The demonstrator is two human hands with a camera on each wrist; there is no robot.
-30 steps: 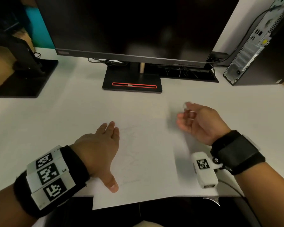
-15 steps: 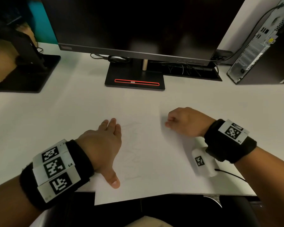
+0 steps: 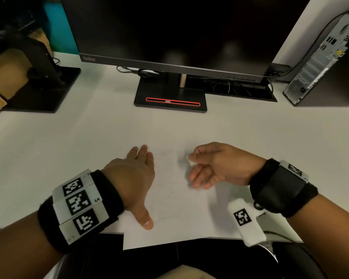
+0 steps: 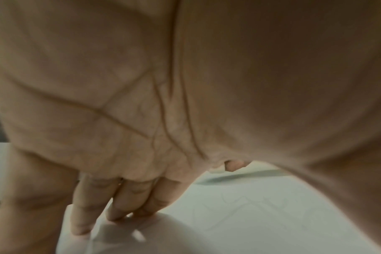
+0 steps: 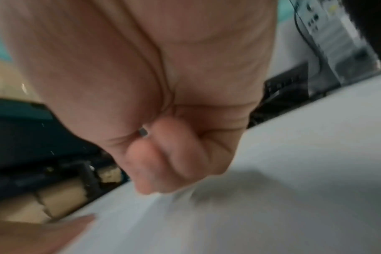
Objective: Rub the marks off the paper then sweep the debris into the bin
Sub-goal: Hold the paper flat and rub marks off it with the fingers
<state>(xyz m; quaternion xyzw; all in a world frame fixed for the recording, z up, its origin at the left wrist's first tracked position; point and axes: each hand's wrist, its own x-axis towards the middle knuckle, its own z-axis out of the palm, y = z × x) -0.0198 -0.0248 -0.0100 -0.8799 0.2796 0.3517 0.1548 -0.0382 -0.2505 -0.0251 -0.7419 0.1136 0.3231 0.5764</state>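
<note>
A white sheet of paper lies on the white desk in front of me, with faint pencil marks down its middle. My left hand lies flat on the sheet's left side, fingers straight and thumb spread toward the near edge. In the left wrist view the fingertips press the paper. My right hand hovers just above the sheet's upper right part and pinches a small white eraser between thumb and forefinger. The right wrist view is blurred; curled fingers show there. No bin is in view.
A black monitor on a stand rises behind the paper. A second black stand sits at the far left, a computer tower at the far right, with cables between. The desk's near edge runs under my wrists.
My right hand turned knuckles-up on the paper half a second ago, then rolled back and shifted left with the eraser showing at its fingertips. The left hand stayed put.
</note>
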